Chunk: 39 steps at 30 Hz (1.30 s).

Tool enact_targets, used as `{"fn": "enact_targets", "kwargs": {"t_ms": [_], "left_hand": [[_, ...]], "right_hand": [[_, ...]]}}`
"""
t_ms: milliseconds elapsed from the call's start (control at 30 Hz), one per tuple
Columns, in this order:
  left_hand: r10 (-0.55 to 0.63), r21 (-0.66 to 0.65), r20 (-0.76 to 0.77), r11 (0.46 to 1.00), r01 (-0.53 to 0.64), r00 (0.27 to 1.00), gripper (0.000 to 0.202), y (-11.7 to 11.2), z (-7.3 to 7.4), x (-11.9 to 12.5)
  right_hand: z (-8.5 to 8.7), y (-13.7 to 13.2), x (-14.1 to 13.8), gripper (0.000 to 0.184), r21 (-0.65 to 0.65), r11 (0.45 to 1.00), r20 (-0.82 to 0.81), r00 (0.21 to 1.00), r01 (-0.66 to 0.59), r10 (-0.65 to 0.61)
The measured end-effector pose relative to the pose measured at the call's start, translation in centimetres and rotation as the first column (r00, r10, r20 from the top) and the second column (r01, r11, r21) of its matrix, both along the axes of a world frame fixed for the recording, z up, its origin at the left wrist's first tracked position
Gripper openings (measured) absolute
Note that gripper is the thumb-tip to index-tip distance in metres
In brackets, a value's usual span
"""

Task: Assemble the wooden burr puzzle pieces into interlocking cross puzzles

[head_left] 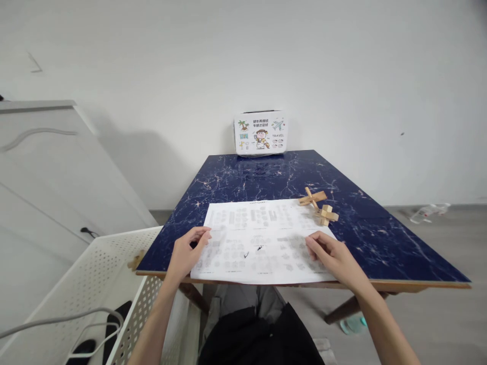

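Observation:
A large white printed sheet [266, 220] lies flat along the near edge of the table. Rows of small grey diagrams cover it, with two dark marks near the middle. My left hand [189, 249] rests over the sheet's left edge, its fingers loosely bent and a gap showing between thumb and index finger. On the right part of the paper, my right hand [330, 252] lies with fingers loosely curled and nothing visible in them. Just beyond it, a wooden block puzzle piece [326, 215] and crossed wooden sticks [312, 197] sit at the sheet's upper right corner.
The dark blue marbled table [262, 177] bears a white cartoon-printed case [261, 134] against the wall. At left stands a white perforated bin [95, 258] with cables inside, beside a white cabinet [41, 167]. Plastic bottles [429, 213] lie on the floor at right.

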<state>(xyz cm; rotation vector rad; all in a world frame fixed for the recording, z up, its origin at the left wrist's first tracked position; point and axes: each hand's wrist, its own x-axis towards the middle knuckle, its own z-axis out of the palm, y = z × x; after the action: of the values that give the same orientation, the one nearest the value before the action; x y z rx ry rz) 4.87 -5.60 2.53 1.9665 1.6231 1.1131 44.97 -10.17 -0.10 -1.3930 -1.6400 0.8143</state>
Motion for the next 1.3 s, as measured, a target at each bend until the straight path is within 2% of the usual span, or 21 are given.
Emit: {"fn": "enact_targets", "kwargs": {"t_ms": [700,1067,1167,1300], "left_hand": [[-0.005,-0.017,0.009,1.0,0.005,1.0,0.032,0.1,-0.3,-0.2],[-0.006,-0.027,0.022,1.0,0.006,1.0,0.03,0.1,-0.2,-0.2],[-0.013,-0.029,0.017,0.999,0.013,1.0,0.03,0.0,-0.2,-0.2],[-0.014,-0.032,0.01,0.999,0.015,1.0,0.031,0.0,-0.1,-0.2]], "right_hand": [[0.1,-0.1,-0.1,0.042,-0.021,1.0,-0.021,1.0,-0.001,0.001],[-0.5,0.1,0.0,0.042,-0.021,1.0,-0.006,1.0,-0.018,0.018],[0.2,0.2,0.0,0.043,-0.022,0.999,0.024,0.999,-0.041,0.041],[2.6,1.1,1.0,0.041,0.065,0.998,0.124,0.992,-0.024,0.016]]}}
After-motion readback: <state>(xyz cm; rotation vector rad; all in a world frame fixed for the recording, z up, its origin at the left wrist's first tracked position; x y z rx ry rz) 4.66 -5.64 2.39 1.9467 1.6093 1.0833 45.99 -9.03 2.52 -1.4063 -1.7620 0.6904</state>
